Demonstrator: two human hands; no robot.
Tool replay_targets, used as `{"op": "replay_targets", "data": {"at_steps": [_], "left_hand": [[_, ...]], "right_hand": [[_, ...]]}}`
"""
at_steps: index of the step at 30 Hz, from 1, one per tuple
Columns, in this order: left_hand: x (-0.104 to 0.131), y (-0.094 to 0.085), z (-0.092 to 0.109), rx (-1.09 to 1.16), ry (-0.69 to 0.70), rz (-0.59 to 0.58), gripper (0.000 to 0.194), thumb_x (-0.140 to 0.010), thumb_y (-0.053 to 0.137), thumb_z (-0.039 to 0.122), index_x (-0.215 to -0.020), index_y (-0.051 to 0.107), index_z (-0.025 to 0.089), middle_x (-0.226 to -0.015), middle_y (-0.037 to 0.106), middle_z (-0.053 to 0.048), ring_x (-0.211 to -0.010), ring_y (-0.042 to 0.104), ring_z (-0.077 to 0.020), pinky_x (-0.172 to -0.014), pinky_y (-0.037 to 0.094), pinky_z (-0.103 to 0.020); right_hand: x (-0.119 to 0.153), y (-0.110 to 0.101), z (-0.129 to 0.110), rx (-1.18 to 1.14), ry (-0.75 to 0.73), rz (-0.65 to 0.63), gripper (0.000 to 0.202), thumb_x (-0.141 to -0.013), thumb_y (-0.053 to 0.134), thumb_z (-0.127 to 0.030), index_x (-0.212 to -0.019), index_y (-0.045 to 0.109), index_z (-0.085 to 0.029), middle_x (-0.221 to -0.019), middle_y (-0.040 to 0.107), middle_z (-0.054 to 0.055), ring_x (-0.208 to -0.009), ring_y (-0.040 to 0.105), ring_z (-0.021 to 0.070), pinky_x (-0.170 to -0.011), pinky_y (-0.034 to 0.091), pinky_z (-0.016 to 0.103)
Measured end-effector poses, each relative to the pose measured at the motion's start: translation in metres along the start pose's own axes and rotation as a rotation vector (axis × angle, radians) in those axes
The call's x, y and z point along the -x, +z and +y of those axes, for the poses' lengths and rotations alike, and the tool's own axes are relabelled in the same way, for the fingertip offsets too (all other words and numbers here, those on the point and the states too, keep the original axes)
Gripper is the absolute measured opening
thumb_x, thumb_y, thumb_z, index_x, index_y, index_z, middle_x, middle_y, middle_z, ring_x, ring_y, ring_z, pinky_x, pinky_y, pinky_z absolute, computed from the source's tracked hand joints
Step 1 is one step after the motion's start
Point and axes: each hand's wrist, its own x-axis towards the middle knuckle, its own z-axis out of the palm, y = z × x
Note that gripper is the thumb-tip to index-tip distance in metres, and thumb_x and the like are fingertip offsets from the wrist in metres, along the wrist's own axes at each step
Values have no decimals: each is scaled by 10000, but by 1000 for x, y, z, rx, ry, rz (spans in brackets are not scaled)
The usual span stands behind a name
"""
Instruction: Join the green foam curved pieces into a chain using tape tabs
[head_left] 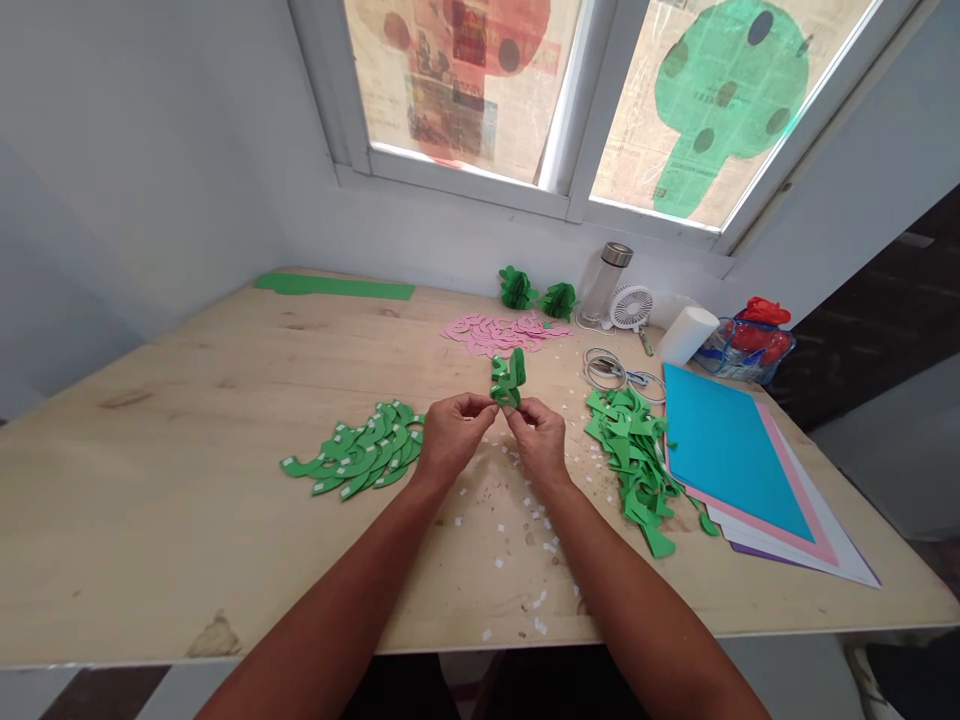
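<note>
Both hands meet over the middle of the table, pinching a green foam cutout from its two lower sides. My left hand is closed, thumb and fingertips on the piece's left edge. On the other edge my right hand is closed in the same kind of pinch. The piece stands up in several curved layers with a white patch on it. Beside my left hand lies a pile of green curved cutouts with small white squares. A heap of green scraps is to the right of my right hand.
Pink cutouts lie farther back, before two green layered ornaments. A glass bottle, a small fan, tape rings, scissors and a white roll stand or lie right. Coloured sheets overlap near the edge.
</note>
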Motion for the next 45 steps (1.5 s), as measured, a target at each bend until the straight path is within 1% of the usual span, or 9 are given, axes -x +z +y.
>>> {"op": "replay_targets", "data": {"at_steps": [13,21,28,33,36,38,41,43,45], "left_hand": [[-2,0,-4,-8,-3,-10,141,-635,623,300,-636,680,170,-627,688,-14,-600,615,-161,-547,457,-232],[-3,-1,-5,-6,-23,-43,123,-613,598,280,-607,629,161,-562,632,3,-575,581,-148,-539,429,-231],[1,-1,2,-137,35,-292,178,-651,546,289,-536,601,165,-528,611,-3,-527,537,-142,-517,381,-241],[1,0,-1,-115,83,-360,95,-612,557,231,-623,630,172,-583,641,2,-571,566,-148,-559,406,-242],[1,0,-3,-127,66,-385,110,-628,561,249,-612,638,172,-546,624,5,-526,540,-139,-514,384,-234],[0,0,-2,-139,37,-352,151,-650,578,297,-583,626,170,-511,599,8,-491,505,-130,-480,358,-230],[-2,-2,0,-83,-6,-178,174,-645,615,332,-602,631,165,-531,606,3,-513,514,-131,-498,376,-232],[-3,-4,3,34,-40,-79,195,-635,641,339,-699,670,158,-608,649,-13,-571,553,-145,-535,408,-240],[-4,-6,6,176,-83,-53,288,-625,669,362,-819,699,152,-720,694,-43,-652,590,-165,-566,433,-250]], "right_hand": [[0,0,-2,11,0,-22,223,-750,597,-330,-617,653,-161,-661,593,7,-615,500,128,-581,384,244],[-5,-1,5,-207,222,27,246,-657,663,-383,-600,646,-145,-511,482,-45,-512,378,94,-505,302,226],[-9,-6,6,-255,256,83,219,-643,669,-362,-644,675,-143,-548,552,-24,-550,430,110,-550,340,234],[-8,-7,5,-273,268,70,207,-643,672,-350,-649,679,-143,-558,563,-24,-554,443,109,-559,344,236],[-8,-6,7,-287,273,69,204,-638,677,-346,-636,675,-143,-542,549,-28,-545,436,105,-551,337,235],[-8,-6,7,-297,276,66,201,-633,681,-347,-631,673,-145,-535,546,-29,-539,429,104,-548,333,236],[-8,-5,6,-306,278,53,198,-629,683,-349,-629,673,-151,-532,549,-28,-532,421,103,-549,328,239],[-8,-5,4,-315,284,30,196,-627,683,-350,-633,676,-154,-545,564,-23,-536,429,104,-553,328,241],[-7,-5,2,-330,296,-16,192,-624,686,-347,-644,682,-157,-562,580,-17,-541,440,106,-555,328,241]]}}
